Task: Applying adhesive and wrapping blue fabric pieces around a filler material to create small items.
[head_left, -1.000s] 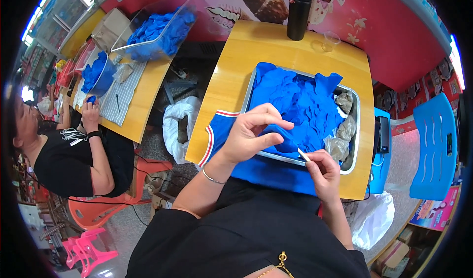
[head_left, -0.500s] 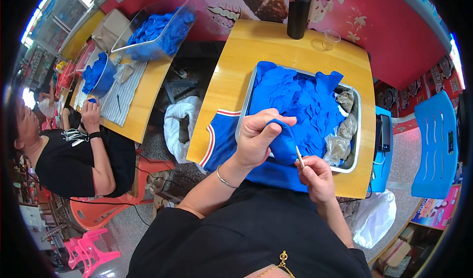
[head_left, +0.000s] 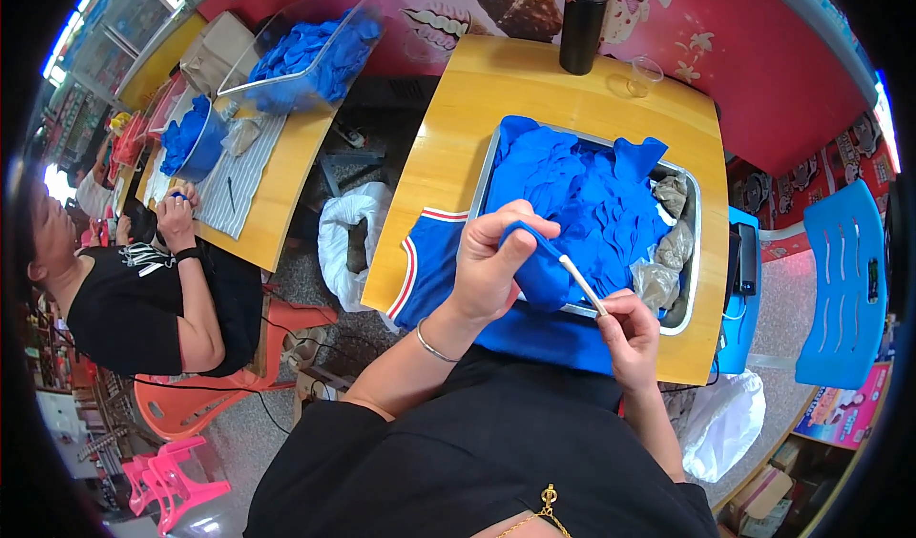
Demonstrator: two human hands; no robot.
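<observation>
My left hand (head_left: 487, 269) is closed on a blue cloth-like piece (head_left: 542, 279), folded over the fingers and pinched by the thumb. In my right hand (head_left: 630, 338) a slim pale stick (head_left: 592, 295) is pinched between thumb and fingers. Its far tip touches or lies very close to the blue piece's edge; I cannot tell which. Just beyond my hands sits a metal tray (head_left: 691, 295) heaped with similar blue pieces (head_left: 587, 190). Along its right side lie several small clear bags with brownish contents (head_left: 676, 242).
A blue garment with red-and-white trim (head_left: 434, 252) lies beside and under the tray. A black bottle (head_left: 583, 23) and clear cup (head_left: 644, 76) stand at the table's back. Left, a co-worker (head_left: 124, 300) handles something blue near a blue-filled basin (head_left: 200, 152) and clear bin (head_left: 305, 66).
My right hand has shifted slightly right and down, and more of the stick shows, slanting up toward the blue piece. My left hand has risen a little, still gripping it.
</observation>
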